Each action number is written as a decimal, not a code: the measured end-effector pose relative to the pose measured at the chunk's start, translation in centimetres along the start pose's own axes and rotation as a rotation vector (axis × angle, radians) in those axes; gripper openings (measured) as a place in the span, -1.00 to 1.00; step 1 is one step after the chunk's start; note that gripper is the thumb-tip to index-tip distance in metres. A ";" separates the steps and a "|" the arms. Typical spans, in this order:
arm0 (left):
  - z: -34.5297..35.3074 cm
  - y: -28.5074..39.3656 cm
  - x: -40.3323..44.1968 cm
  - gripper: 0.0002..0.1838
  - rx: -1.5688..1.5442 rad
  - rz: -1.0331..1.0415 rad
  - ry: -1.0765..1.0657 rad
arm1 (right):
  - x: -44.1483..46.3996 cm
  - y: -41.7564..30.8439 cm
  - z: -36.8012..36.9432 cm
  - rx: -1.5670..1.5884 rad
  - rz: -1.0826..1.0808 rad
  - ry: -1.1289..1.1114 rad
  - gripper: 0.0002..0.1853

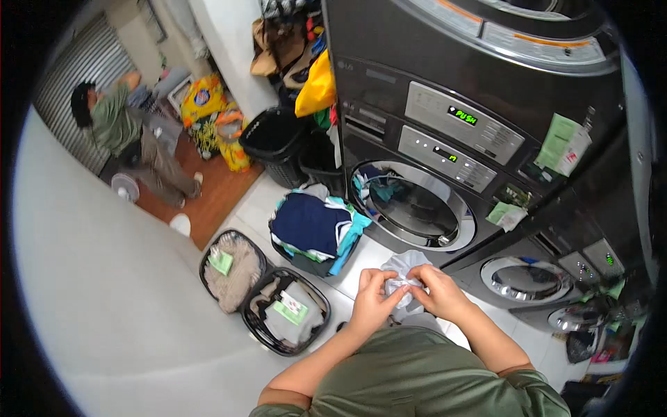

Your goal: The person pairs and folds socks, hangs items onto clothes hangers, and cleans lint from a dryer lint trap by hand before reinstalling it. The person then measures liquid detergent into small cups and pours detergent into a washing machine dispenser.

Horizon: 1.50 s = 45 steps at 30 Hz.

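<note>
In front of my body, both hands pinch a pale, see-through plastic bag [404,262] at its gathered part. My left hand [375,293] closes thumb and fingers on one side of the bunched plastic. My right hand [439,288] grips the other side, its fingertips close to the left ones. Part of the bag hangs below and behind the fingers, and I cannot make out what it contains. Just beyond it is the round door [410,208] of a dark washing machine, with colored cloth showing behind the glass.
A basket heaped with folded clothes [309,224] stands left of the washer. Two black baskets [326,326] hold laundry with green slips. Tall black bins [274,142] stand behind. Another person [114,128] works at the far left. More machines [528,278] line the right.
</note>
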State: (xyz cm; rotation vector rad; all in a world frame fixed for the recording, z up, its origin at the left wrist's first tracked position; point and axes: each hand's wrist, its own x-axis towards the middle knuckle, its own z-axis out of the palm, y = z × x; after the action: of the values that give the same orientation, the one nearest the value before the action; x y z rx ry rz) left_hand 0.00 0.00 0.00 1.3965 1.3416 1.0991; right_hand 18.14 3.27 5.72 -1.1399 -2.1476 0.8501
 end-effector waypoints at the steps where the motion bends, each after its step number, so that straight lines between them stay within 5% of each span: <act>1: 1.6 -0.3 -0.9 -0.81 -0.077 -0.029 0.001 | -0.9 0.2 -0.8 -0.011 -0.018 -0.080 -0.76; 3: 5.2 -4.2 2.7 -0.83 -0.198 -0.101 0.065 | 0.9 6.5 -0.6 0.000 -0.114 -0.136 -0.78; 6: 8.9 -7.7 3.0 -0.81 -0.453 -0.225 0.194 | 0.1 10.4 0.1 0.083 0.120 -0.123 -0.78; 10: 11.8 -10.9 3.4 -0.80 -0.308 -0.320 0.304 | -0.9 15.1 2.2 0.141 0.278 -0.098 -0.80; 14: 13.4 -19.3 4.2 -0.78 -0.355 -0.448 0.157 | -0.7 21.4 6.0 0.235 0.317 -0.101 -0.83; 19: 16.4 -31.0 8.4 -0.87 -0.405 -0.518 0.215 | -1.6 33.8 14.5 0.395 0.476 0.036 -0.74; 24: 19.8 -45.2 11.2 -0.95 -0.401 -0.454 0.201 | -3.1 47.4 24.3 0.231 0.252 0.011 -0.67; 27: 20.4 -50.8 12.1 -0.95 -0.507 -0.592 0.225 | -3.1 52.2 29.3 0.187 0.368 -0.033 -0.71; 30: 21.9 -53.8 13.2 -0.94 -0.322 -0.480 0.196 | -3.0 56.7 32.3 -0.073 0.150 -0.021 -0.85; 35: 21.8 -56.5 13.6 -0.90 -0.217 -0.405 0.206 | -3.2 57.6 30.0 -0.388 -0.116 0.153 -0.91; 37: 20.2 -57.0 13.2 -0.87 -0.042 -0.399 0.365 | -4.4 55.4 25.6 -0.393 -0.159 0.229 -0.83; 39: 16.9 -64.1 13.4 -0.86 0.202 -0.181 0.587 | -5.9 54.6 21.6 -0.353 -0.164 0.423 -0.80; 43: 12.9 -61.0 13.2 -0.82 0.099 -0.323 1.050 | -9.7 52.1 17.0 -0.056 0.133 0.659 -0.74; 45: 11.7 -55.9 12.4 -0.79 0.571 0.029 1.110 | -12.0 51.3 16.3 0.237 0.311 0.622 -0.82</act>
State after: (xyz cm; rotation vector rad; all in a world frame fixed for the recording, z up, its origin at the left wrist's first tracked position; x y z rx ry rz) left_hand -0.45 13.55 -56.86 1.1643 2.5780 1.6987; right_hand 38.11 11.04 -45.06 -1.4050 -1.3542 0.7276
